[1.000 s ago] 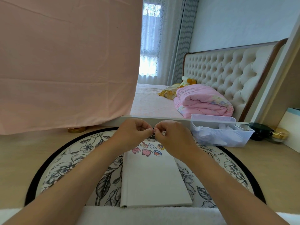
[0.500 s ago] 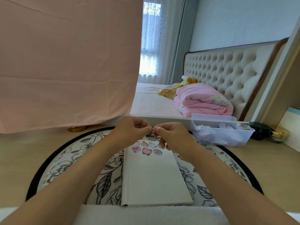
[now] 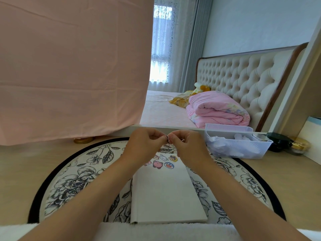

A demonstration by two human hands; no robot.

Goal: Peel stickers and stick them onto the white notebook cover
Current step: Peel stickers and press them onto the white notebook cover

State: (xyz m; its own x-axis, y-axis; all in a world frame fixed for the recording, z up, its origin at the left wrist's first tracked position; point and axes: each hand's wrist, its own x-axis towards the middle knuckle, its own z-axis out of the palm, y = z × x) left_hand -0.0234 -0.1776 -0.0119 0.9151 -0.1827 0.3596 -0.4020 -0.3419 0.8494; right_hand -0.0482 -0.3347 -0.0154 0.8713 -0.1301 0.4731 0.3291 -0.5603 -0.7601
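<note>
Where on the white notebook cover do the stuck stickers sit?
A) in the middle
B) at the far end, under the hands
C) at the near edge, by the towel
B: the stickers lie at the far end of the white notebook; its middle and near part are blank.

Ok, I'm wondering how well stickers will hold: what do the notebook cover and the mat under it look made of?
Notebook cover: matte white, no glare, flat, so probably paper-covered board. Mat: round, printed flowers, black rim, lying flat without shine; likely fabric or soft rubber, hard to tell.
</note>
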